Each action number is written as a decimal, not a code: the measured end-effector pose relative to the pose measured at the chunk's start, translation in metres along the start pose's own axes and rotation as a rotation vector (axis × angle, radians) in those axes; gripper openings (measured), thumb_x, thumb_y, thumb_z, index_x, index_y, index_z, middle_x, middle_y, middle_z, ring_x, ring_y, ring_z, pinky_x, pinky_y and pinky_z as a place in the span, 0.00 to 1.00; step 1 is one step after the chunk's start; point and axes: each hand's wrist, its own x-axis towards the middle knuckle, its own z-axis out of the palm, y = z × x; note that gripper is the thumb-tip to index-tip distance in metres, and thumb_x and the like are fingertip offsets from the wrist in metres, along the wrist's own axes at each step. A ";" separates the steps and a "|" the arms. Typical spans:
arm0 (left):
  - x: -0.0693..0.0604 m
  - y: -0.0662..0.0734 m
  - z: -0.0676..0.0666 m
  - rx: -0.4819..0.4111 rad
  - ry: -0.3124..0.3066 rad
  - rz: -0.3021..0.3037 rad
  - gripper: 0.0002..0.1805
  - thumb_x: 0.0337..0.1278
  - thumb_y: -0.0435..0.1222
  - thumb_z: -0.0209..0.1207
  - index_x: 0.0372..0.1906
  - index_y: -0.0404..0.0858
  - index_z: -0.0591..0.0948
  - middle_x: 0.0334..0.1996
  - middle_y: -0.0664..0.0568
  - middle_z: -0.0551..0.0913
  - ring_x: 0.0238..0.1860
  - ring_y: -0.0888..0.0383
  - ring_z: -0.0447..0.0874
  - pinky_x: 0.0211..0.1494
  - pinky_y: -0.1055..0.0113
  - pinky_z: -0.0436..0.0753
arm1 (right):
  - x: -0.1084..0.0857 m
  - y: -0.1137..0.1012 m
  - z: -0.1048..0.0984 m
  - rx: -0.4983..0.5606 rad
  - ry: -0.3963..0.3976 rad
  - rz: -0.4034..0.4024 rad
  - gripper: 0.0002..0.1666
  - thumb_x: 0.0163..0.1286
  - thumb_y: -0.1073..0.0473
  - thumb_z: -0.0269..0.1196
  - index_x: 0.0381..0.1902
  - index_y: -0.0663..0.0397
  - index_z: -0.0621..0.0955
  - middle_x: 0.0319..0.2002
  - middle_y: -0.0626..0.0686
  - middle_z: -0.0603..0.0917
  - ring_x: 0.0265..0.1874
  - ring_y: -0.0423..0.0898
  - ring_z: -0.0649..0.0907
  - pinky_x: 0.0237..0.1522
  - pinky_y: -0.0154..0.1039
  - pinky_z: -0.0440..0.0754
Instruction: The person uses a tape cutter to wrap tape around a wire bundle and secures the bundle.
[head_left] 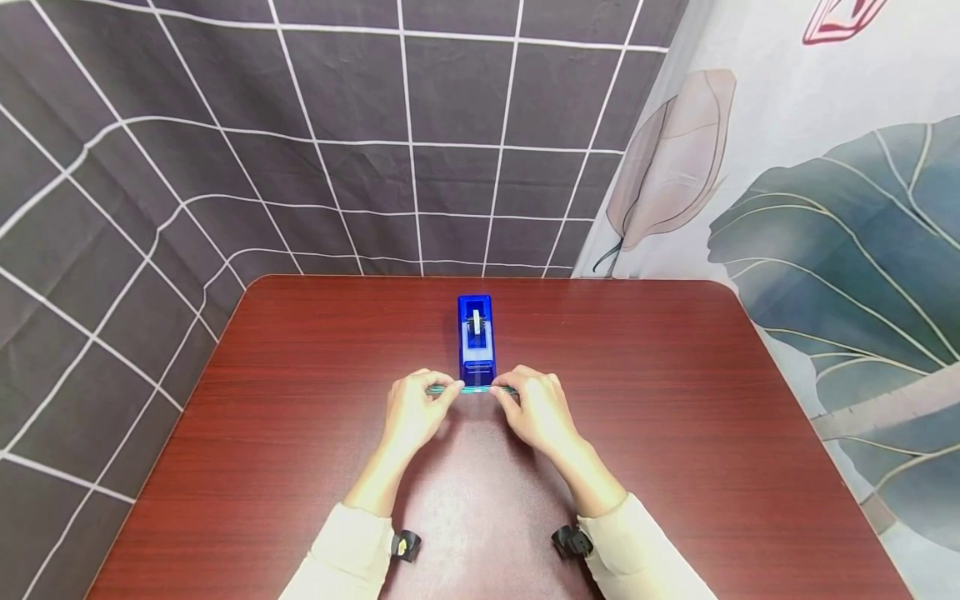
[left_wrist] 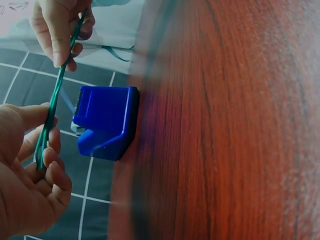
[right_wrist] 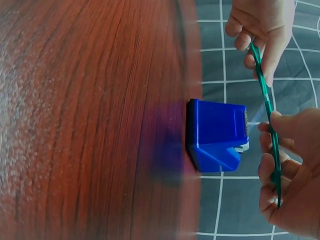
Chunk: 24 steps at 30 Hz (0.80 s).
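Indoor corner: patterned curtains [head_left: 453, 90], 1 table [head_left: 660, 400]

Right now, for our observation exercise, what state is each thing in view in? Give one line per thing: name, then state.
Left hand: fingers pinching one side of the green bundle
Right hand: fingers pinching its other side
Green bundle: stretched straight, held raised above the table
Blue tape dispenser: upright on the table
Pale wheel: seated inside the dispenser
Checked curtain: hanging, creased
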 end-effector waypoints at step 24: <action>0.001 -0.001 0.000 0.000 -0.008 0.065 0.08 0.57 0.41 0.71 0.35 0.41 0.90 0.27 0.57 0.83 0.23 0.63 0.75 0.30 0.65 0.74 | 0.000 0.004 0.000 0.035 0.023 -0.039 0.03 0.62 0.63 0.73 0.33 0.53 0.88 0.31 0.46 0.85 0.28 0.45 0.83 0.32 0.46 0.81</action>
